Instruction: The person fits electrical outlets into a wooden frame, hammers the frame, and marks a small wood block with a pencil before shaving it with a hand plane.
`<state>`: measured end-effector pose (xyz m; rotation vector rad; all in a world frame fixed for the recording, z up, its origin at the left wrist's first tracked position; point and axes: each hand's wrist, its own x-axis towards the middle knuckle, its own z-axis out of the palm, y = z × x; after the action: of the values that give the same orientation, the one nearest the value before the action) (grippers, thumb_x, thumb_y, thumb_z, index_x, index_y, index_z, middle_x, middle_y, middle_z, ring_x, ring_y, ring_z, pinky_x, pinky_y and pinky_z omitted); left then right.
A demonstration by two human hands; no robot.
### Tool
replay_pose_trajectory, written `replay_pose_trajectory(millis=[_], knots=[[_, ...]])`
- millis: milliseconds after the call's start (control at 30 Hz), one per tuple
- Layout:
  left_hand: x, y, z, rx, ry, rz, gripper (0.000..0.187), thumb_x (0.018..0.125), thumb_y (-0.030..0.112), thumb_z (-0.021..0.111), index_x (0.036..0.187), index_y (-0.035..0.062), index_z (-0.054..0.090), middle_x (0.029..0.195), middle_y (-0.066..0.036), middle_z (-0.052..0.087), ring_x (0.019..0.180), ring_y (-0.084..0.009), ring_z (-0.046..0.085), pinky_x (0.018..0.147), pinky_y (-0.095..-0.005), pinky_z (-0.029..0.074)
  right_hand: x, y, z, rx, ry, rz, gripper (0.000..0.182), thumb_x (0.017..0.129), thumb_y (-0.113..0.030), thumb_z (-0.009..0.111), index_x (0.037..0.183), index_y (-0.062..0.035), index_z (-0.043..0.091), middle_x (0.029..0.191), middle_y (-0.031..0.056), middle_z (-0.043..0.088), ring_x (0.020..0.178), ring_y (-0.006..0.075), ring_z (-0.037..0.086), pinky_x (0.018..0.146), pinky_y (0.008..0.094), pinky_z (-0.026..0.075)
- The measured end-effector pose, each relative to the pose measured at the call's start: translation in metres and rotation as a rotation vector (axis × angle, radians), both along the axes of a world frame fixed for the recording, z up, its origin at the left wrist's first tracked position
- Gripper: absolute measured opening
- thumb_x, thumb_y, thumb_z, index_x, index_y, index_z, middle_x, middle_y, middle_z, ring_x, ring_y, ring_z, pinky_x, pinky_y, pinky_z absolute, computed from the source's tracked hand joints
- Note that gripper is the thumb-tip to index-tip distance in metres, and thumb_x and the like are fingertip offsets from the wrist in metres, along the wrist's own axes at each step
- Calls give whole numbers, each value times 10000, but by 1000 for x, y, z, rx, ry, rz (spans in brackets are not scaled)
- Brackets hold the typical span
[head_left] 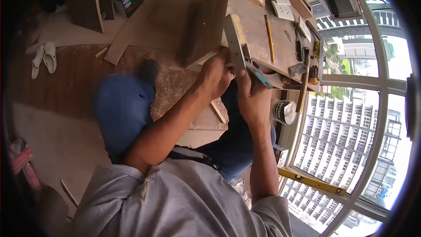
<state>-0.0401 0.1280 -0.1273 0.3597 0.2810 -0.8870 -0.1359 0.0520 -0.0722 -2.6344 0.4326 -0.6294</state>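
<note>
A long pale flat piece (234,41) is held tilted beside the worktable's edge. My right hand (254,98) is closed round its lower end, with the thumb along it. A teal-ended strip or tool (262,79) sticks out just above this hand. My left hand (217,74) is closed at the left side of the pale piece, fingers curled inward; what they pinch is too small to make out. Behind the piece, a light wooden block (237,28) shows at the edge of the worktable (252,30).
A pencil (269,39), white socket plates (283,10) and hand tools lie on the worktable. Below its right end stands a white tub (284,111). A yellow level (311,182) rests by the window. Shavings, boards (117,46) and white clogs (50,57) are on the floor.
</note>
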Motion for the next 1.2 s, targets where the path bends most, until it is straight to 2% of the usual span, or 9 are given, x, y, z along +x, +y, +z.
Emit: replay_pose_trajectory(millis=[67, 100, 167, 267, 633, 833, 933, 967, 1200], knots=[[-4, -2, -28, -48, -61, -15, 218, 1106, 248, 510, 1024, 78, 620, 830, -12, 597, 698, -124, 549, 805, -356, 532, -23, -13, 2, 275, 119, -235, 503, 1095, -406, 507, 828, 6, 618, 591, 54, 529, 546, 152, 539, 525, 368, 438], [-4, -1, -26, -1, -58, -9, 229, 1105, 251, 512, 992, 82, 618, 806, -8, 580, 677, -120, 534, 807, -360, 533, -26, -10, 12, 265, 23, -285, 531, 1099, -429, 496, 787, -11, 593, 562, 27, 494, 518, 125, 501, 496, 334, 389], [-3, 5, -27, 12, -31, 1, 216, 1091, 246, 537, 961, 92, 617, 787, -2, 562, 674, -117, 527, 817, -368, 534, -36, 2, 28, 348, 138, -307, 444, 1091, -343, 499, 1028, 75, 639, 801, 226, 616, 710, 371, 593, 705, 459, 502], [-1, 7, -29, 19, 18, -19, 192, 1059, 238, 589, 914, 116, 617, 759, 7, 535, 665, -112, 514, 838, -384, 537, -42, 21, 16, 260, 174, -206, 430, 1091, -335, 501, 1096, 72, 640, 906, 245, 640, 817, 385, 619, 787, 473, 501], [-2, 3, -42, 64, 53, -27, 156, 1021, 239, 629, 902, 138, 631, 782, 31, 510, 678, -100, 494, 895, -410, 533, -51, 44, 13, 292, 178, -240, 409, 1093, -307, 506, 1104, 74, 655, 881, 266, 663, 791, 456, 632, 742, 483, 506], [5, 2, -29, 64, 85, 1, 222, 1079, 220, 513, 1081, 69, 676, 896, -19, 668, 797, -124, 597, 871, -304, 515, -40, 61, -7, 32, 136, -128, 332, 1045, -257, 574, 1096, 58, 662, 963, 266, 680, 842, 474, 695, 714, 500, 539], [1, 5, -32, 106, 21, -51, 147, 1029, 213, 575, 1016, 129, 696, 890, 36, 644, 759, -59, 534, 662, -251, 383, 30, 29, 4, 112, 369, -134, 344, 1037, -283, 571, 1021, 48, 662, 903, 283, 688, 834, 489, 679, 709, 516, 540], [1, 8, -28, 106, 12, -53, 147, 1029, 213, 575, 1016, 129, 696, 890, 36, 644, 759, -59, 534, 662, -251, 383, 45, 14, -13, 83, 285, -137, 363, 1036, -302, 560, 956, 40, 652, 845, 291, 684, 823, 498, 665, 712, 513, 539], [3, 11, -17, -42, 87, 11, 164, 1015, 184, 580, 1083, 102, 705, 982, 3, 688, 867, -93, 614, 813, -257, 469, -31, 58, -3, -18, 141, -35, 306, 1025, -233, 576, 1144, 29, 678, 990, 276, 693, 866, 492, 692, 741, 513, 553]])
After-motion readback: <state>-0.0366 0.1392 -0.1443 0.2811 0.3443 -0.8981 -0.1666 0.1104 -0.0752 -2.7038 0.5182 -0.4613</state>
